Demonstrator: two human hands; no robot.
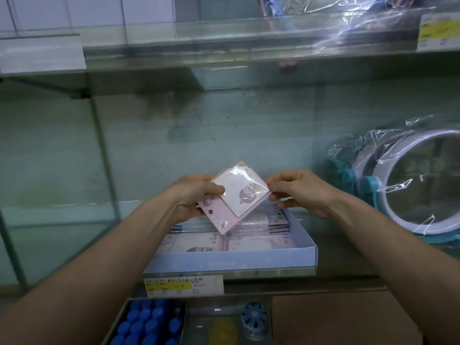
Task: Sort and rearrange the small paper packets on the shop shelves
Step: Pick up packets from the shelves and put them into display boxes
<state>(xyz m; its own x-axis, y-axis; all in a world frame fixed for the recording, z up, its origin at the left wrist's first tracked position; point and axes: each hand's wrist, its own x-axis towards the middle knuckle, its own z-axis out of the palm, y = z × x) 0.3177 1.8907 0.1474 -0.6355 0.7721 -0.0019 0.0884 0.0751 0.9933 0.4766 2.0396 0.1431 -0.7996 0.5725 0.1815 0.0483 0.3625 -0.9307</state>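
Observation:
A small stack of pink paper packets in clear sleeves is held tilted in the air above a light blue cardboard tray. My left hand grips the stack's left side, thumb on top. My right hand pinches its right corner with fingertips. The top packet shows a white pad with a cartoon figure. More pink packets lie in rows inside the tray on the glass shelf.
Round mirrors with teal clips, wrapped in plastic, stand at the right of the shelf. A price label sits on the shelf edge. Below are blue bottle caps, a blue fan-shaped item and a cardboard box.

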